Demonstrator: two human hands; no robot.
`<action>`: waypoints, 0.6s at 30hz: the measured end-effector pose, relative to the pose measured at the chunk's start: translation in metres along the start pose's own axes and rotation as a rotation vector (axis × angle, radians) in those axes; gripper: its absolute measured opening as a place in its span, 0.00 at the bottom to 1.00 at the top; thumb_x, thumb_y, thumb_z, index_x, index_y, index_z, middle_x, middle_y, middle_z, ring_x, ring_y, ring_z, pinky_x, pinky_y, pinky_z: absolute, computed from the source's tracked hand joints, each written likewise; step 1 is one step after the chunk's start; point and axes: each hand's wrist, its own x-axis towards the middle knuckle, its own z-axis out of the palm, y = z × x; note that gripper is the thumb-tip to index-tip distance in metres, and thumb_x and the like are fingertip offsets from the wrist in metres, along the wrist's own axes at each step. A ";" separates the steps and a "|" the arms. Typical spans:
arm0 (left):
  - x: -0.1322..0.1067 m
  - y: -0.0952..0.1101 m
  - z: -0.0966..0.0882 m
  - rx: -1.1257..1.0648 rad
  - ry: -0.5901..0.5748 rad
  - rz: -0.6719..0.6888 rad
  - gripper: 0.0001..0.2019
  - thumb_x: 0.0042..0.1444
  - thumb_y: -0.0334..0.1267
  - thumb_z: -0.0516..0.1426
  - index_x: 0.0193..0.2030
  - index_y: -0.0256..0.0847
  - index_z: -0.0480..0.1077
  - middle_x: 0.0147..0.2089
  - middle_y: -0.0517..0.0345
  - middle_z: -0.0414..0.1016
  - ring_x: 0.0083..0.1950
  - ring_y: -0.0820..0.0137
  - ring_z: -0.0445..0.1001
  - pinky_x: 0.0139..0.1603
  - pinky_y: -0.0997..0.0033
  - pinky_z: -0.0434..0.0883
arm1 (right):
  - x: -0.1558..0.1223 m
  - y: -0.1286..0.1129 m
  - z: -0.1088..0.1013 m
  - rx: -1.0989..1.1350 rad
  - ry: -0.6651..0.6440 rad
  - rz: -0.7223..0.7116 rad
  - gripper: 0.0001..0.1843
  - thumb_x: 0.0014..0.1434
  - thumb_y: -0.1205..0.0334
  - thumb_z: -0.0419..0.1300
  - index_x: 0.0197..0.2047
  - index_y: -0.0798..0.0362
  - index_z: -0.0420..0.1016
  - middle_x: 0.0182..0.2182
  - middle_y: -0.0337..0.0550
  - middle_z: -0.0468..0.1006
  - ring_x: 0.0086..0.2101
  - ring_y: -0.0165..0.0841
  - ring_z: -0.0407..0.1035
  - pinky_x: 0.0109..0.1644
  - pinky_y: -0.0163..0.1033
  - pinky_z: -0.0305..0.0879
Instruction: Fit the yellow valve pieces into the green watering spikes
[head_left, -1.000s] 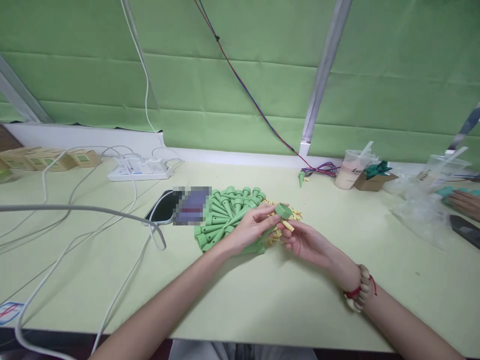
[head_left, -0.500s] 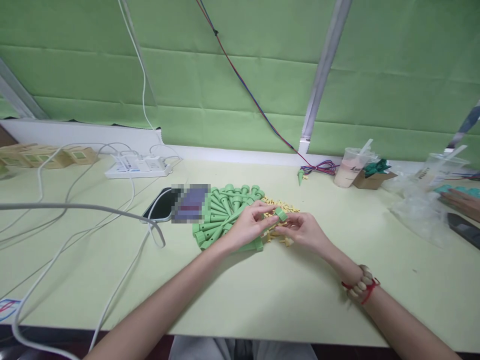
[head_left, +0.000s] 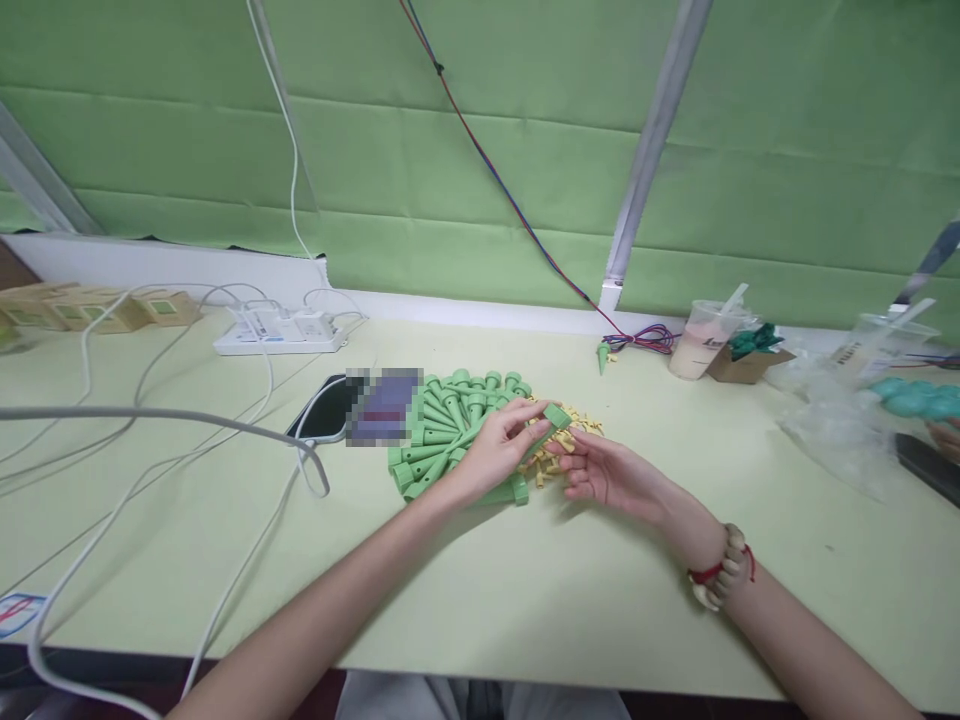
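Note:
My left hand (head_left: 499,445) is closed around a green plastic watering spike (head_left: 556,415), whose blocky head sticks out past my fingertips. The hand covers most of its shaft. Just right of it, my right hand (head_left: 611,475) is turned partly palm up, its fingers loosely apart, and I see nothing held in it. Beneath and behind my hands lies a heap of small yellow plastic pieces (head_left: 581,418), some hidden by my fingers. A pile of similar green spikes (head_left: 442,430) lies on the table to the left, partly under my left wrist.
Left of the pile are a phone (head_left: 330,412) and a blurred-out dark rectangle (head_left: 384,405). White cables run from a power strip (head_left: 277,335). At the back right stand a drink cup (head_left: 697,340), a small cardboard box (head_left: 746,365) and a clear plastic bag (head_left: 832,430).
My right hand has drawn slightly away from the spike's head, and its fingers have opened. My left hand still grips the spike, its head now tilted. At far right, another person's hand has shifted.

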 end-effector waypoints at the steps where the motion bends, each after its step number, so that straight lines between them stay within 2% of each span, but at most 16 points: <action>1: 0.000 0.000 0.000 0.012 -0.003 0.004 0.16 0.56 0.40 0.53 0.48 0.39 0.73 0.43 0.52 0.68 0.44 0.68 0.67 0.46 0.68 0.64 | 0.001 0.001 -0.001 0.029 -0.004 0.003 0.12 0.57 0.58 0.58 0.36 0.58 0.76 0.26 0.40 0.76 0.25 0.25 0.71 0.34 0.31 0.72; 4: -0.001 0.000 0.001 0.053 -0.009 0.001 0.17 0.55 0.41 0.54 0.49 0.39 0.72 0.42 0.52 0.68 0.40 0.70 0.66 0.38 0.71 0.64 | 0.004 0.006 -0.001 -0.041 0.019 -0.067 0.08 0.50 0.61 0.64 0.33 0.57 0.75 0.29 0.39 0.77 0.28 0.25 0.72 0.38 0.31 0.71; 6: -0.001 -0.001 0.003 0.076 -0.011 -0.016 0.17 0.55 0.41 0.54 0.50 0.38 0.72 0.42 0.52 0.67 0.36 0.72 0.65 0.33 0.73 0.63 | 0.007 0.011 0.001 -0.207 0.108 -0.168 0.10 0.45 0.61 0.67 0.30 0.56 0.74 0.28 0.39 0.77 0.28 0.26 0.72 0.38 0.32 0.70; 9: -0.002 -0.004 0.007 0.054 0.023 -0.048 0.17 0.54 0.41 0.55 0.48 0.37 0.72 0.40 0.53 0.67 0.33 0.74 0.64 0.33 0.73 0.64 | 0.010 0.015 0.003 -0.542 0.359 -0.473 0.11 0.42 0.58 0.67 0.23 0.55 0.71 0.22 0.37 0.73 0.26 0.28 0.70 0.34 0.35 0.69; 11: -0.002 -0.005 0.009 -0.042 0.035 -0.105 0.18 0.53 0.43 0.55 0.48 0.36 0.72 0.39 0.54 0.66 0.31 0.75 0.65 0.31 0.74 0.65 | 0.011 0.014 0.004 -0.665 0.450 -0.621 0.13 0.42 0.58 0.67 0.21 0.54 0.68 0.21 0.36 0.71 0.25 0.29 0.68 0.31 0.35 0.69; 13: -0.003 -0.004 0.011 -0.177 0.016 -0.209 0.21 0.53 0.46 0.55 0.49 0.36 0.70 0.36 0.56 0.66 0.26 0.77 0.64 0.26 0.75 0.64 | 0.010 0.011 0.005 -0.617 0.390 -0.554 0.13 0.43 0.56 0.66 0.22 0.54 0.67 0.22 0.36 0.70 0.25 0.29 0.68 0.29 0.35 0.70; 16: -0.003 0.000 0.011 -0.330 -0.014 -0.321 0.22 0.52 0.49 0.55 0.49 0.36 0.69 0.27 0.62 0.65 0.21 0.79 0.62 0.21 0.77 0.61 | 0.008 0.005 0.006 -0.350 0.171 -0.238 0.17 0.47 0.49 0.62 0.29 0.56 0.71 0.25 0.40 0.72 0.25 0.29 0.68 0.27 0.37 0.72; 18: -0.003 0.003 0.010 -0.379 -0.015 -0.347 0.22 0.51 0.50 0.56 0.47 0.36 0.69 0.25 0.63 0.64 0.20 0.80 0.62 0.21 0.78 0.60 | 0.007 0.002 0.005 -0.178 0.081 -0.108 0.19 0.52 0.48 0.58 0.33 0.58 0.74 0.25 0.41 0.73 0.24 0.27 0.68 0.27 0.35 0.72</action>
